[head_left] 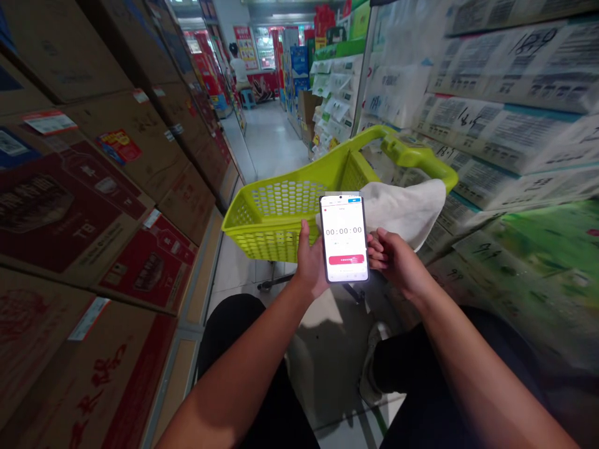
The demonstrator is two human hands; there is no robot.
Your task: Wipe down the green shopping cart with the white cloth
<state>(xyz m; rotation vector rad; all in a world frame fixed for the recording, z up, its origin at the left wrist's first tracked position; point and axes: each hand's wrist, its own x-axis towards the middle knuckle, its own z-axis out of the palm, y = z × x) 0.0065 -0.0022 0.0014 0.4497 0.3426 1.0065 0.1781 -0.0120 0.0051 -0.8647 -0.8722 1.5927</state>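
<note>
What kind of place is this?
Looks like a shop aisle, probably a supermarket: a green shopping cart stands ahead, stacked cartons with price-style labels line the left, and wrapped packs with handwritten numbers are piled on the right.

From my station I count one bare left hand (312, 259), one bare right hand (395, 259), one slim rectangular black-edged smartphone (345, 243), brightly lit, and one lime-green perforated plastic shopping cart (269, 240) at twelve o'clock; one draped white cloth (405, 209) and one pale shoe (370, 371) at one; one white-topped person (239, 70) and one blue plastic stool (248, 98) at eleven.
</note>
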